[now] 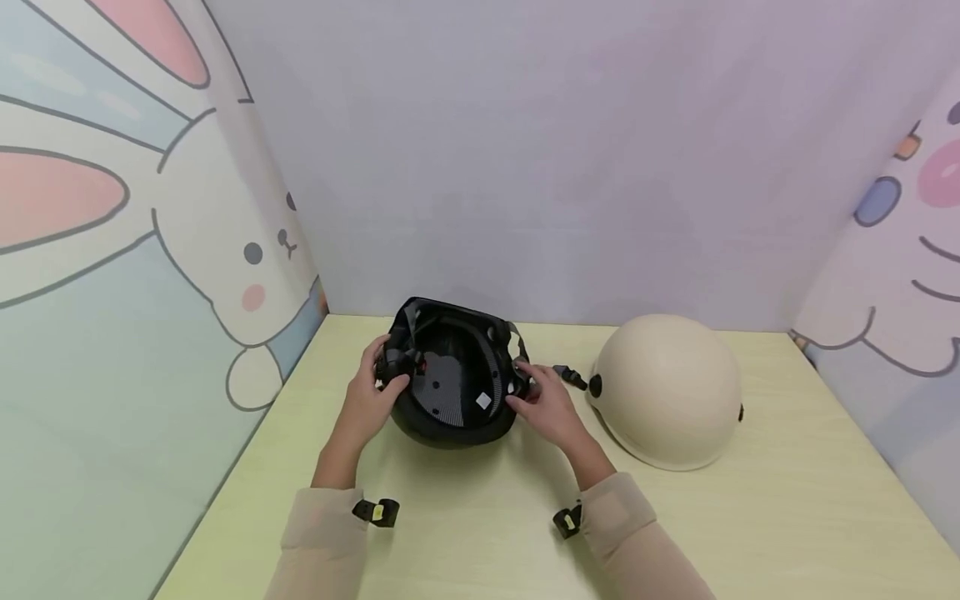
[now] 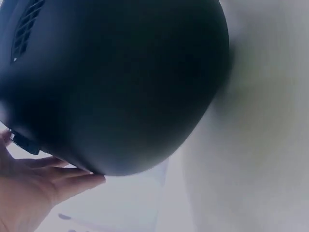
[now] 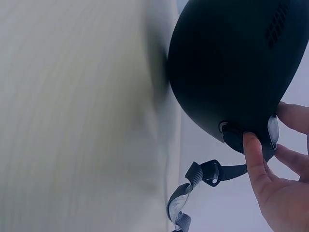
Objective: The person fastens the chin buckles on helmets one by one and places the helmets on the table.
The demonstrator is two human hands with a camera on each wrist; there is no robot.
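A black helmet (image 1: 453, 433) lies upside down on the table, its hollow inside facing up. My left hand (image 1: 367, 402) grips its left rim, thumb on the inner edge and fingers around the outside. On the opposite rim, my right hand (image 1: 551, 408) pinches the edge between thumb and fingers. In the right wrist view a fingertip presses at a round black side piece (image 3: 232, 139), and a dark chin strap (image 3: 233, 171) hangs off the rim. The left wrist view is mostly filled by the smooth dark shell (image 2: 130, 96), with a vent grille (image 2: 25, 30) at its upper left.
To the right, a beige helmet (image 1: 667, 392) sits dome up on the pale wooden table (image 1: 465, 533). Its black strap buckle (image 1: 572, 377) extends left, close to my right hand. Behind stands a plain lilac backdrop (image 1: 540, 167), with cartoon-printed panels (image 1: 112, 433) at both sides.
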